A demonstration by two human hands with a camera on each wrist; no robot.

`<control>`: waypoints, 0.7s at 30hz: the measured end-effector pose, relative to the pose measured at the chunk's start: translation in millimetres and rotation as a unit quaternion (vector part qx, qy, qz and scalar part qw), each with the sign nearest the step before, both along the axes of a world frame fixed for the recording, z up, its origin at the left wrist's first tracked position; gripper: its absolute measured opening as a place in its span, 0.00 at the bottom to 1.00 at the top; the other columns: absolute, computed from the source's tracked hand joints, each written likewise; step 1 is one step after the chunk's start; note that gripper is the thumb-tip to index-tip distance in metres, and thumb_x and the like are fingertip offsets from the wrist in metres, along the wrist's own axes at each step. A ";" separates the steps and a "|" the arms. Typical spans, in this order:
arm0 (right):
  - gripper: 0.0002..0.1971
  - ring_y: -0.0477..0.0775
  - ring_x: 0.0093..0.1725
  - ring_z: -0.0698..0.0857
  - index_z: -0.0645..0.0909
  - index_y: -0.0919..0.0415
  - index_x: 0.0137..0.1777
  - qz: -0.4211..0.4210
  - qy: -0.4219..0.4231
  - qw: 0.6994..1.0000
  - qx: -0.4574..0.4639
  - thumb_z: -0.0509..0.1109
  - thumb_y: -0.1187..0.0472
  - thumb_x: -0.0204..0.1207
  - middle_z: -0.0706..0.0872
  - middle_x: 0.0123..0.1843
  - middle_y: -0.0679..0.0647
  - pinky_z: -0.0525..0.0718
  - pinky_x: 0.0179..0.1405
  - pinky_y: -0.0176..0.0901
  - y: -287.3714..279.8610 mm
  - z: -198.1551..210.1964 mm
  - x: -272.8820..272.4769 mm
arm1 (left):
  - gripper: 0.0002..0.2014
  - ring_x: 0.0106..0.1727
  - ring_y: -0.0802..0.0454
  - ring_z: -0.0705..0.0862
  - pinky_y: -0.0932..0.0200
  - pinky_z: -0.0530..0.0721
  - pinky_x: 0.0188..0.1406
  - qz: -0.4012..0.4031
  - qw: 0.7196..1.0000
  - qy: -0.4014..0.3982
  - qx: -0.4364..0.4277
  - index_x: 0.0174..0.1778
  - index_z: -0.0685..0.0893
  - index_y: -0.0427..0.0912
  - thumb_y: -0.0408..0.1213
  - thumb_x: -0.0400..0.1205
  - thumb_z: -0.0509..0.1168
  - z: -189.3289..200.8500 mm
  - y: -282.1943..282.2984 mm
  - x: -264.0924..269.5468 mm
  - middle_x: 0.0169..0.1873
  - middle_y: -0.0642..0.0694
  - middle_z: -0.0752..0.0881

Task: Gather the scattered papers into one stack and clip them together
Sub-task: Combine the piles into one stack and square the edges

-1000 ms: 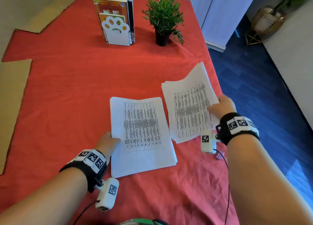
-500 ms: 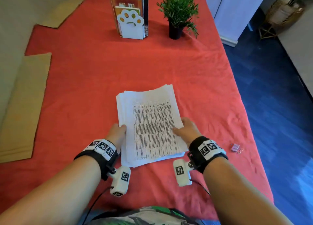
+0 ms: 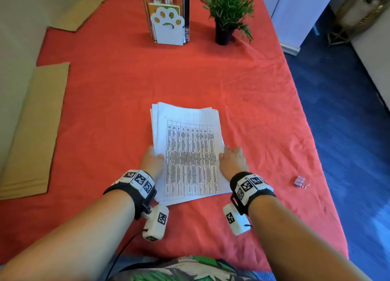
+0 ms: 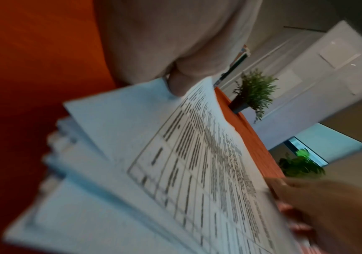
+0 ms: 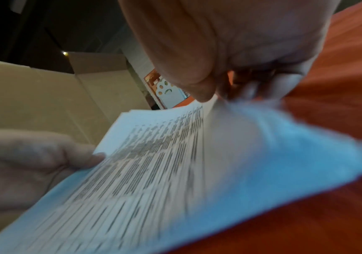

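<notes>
Holding the stack of white printed table sheets [image 3: 186,154] from both long sides near the worktop's middle: my left hand [image 3: 152,161] pinches its 9 o'clock edge, thumb on top, and my right hand [image 3: 232,161] grips the 3 o'clock edge, fingers [image 5: 262,86] curled under. Sheets are gathered but ragged, with the far corners fanned and offset. The small pink binder clip [image 3: 300,182] lies on the red cloth-covered worktop [image 3: 242,86] at 3 o'clock, well apart from the stack, near the edge. Risks as I judge them: clipping now locks the misalignment in, so square up first. Releasing my right hand for the clip lets loose sheets slide. A clumsy reach could knock the clip off the edge.
</notes>
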State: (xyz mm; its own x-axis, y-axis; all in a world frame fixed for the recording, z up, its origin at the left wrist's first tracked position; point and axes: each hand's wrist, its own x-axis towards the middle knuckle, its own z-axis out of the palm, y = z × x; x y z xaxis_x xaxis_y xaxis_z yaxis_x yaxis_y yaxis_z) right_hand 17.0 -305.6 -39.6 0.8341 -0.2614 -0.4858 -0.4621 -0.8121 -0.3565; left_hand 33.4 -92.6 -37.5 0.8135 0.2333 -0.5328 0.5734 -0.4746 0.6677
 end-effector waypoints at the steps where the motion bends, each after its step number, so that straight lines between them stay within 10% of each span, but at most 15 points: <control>1: 0.25 0.66 0.71 0.71 0.62 0.55 0.81 -0.012 -0.005 1.000 0.005 0.55 0.55 0.84 0.67 0.73 0.60 0.72 0.69 0.57 -2.5 0.6 2.5 | 0.14 0.51 0.42 0.77 0.55 0.72 0.48 0.001 1.000 -0.025 0.001 0.66 0.70 0.35 0.31 0.85 0.52 2.2 0.8 -2.5 0.58 0.36 0.80; 6: 0.25 0.62 0.63 0.84 0.74 0.44 0.61 -0.096 -0.114 0.939 0.310 0.73 0.48 0.62 0.85 0.62 0.57 0.79 0.68 0.68 -18.3 26.4 16.6 | 0.14 0.54 0.39 0.81 0.46 0.79 0.54 -0.012 0.990 -0.125 -0.063 0.64 0.71 0.37 0.36 0.83 0.55 27.0 7.3 -6.6 0.54 0.35 0.82; 9: 0.12 0.61 0.55 0.87 0.79 0.37 0.47 -0.140 -0.255 0.878 0.380 0.72 0.56 0.67 0.88 0.52 0.56 0.82 0.63 0.70 -13.2 59.5 24.9 | 0.14 0.54 0.44 0.83 0.40 0.80 0.62 -0.036 0.977 -0.171 -0.119 0.60 0.70 0.48 0.44 0.79 0.58 51.5 9.3 3.4 0.55 0.39 0.85; 15: 0.18 0.43 0.47 0.87 0.76 0.46 0.53 -0.139 -0.381 0.808 0.427 0.66 0.73 0.77 0.87 0.48 0.46 0.85 0.56 0.47 8.2 96.0 25.0 | 0.18 0.53 0.79 0.76 0.81 0.69 0.58 -0.046 0.934 -0.309 -0.173 0.67 0.66 0.51 0.31 0.85 0.59 82.1 3.1 14.7 0.58 0.67 0.75; 21: 0.28 0.46 0.51 0.81 0.70 0.46 0.59 -0.143 -0.402 0.784 0.450 0.64 0.74 0.63 0.80 0.52 0.52 0.80 0.55 0.50 7.5 87.0 14.0 | 0.27 0.59 0.61 0.83 0.62 0.79 0.65 0.003 0.911 -0.328 -0.249 0.64 0.66 0.54 0.23 0.75 0.63 78.8 4.6 4.9 0.62 0.50 0.80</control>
State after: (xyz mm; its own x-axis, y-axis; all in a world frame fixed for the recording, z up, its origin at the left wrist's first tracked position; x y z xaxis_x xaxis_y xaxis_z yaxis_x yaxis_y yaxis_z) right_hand 31.0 -298.2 47.3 0.9351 -0.3471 0.0715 0.0883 0.0328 -0.9956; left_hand 38.3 -88.0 41.3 0.9945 0.1012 0.0272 -0.0257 -0.0166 0.9995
